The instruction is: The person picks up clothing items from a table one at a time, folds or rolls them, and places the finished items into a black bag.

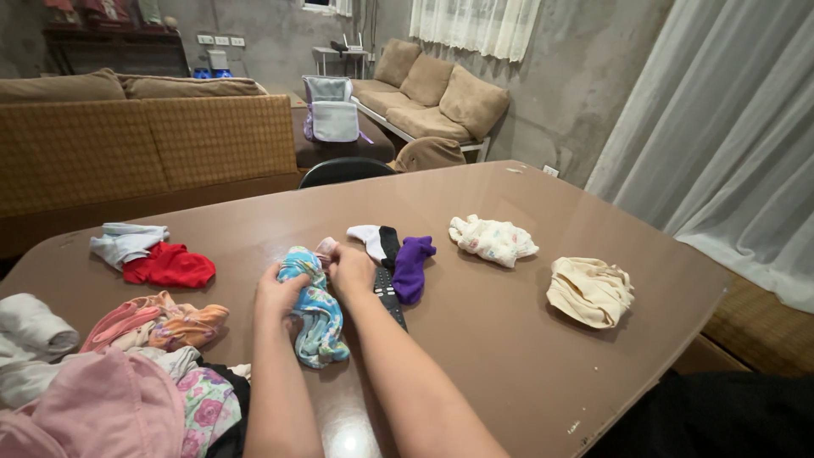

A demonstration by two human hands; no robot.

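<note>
Two hands: both clamped on one blue floral garment [315, 309], held just above the brown table [526, 339].
Left hand [278, 293]: grips the cloth's upper left edge, fingers curled into the fabric.
Right hand [349, 265]: pinches the top right part, touching the cloth and close beside my left.
Long axis: runs from my hands down toward me, the loose end hanging between my forearms.
Nearer hand: neither; the cloth sits in both.
Just right: black remote [389, 298], then purple sock [413, 267].
Left: red cloth [170, 266], clothes pile [127, 373].
Far right: cream garment [589, 291].
</note>
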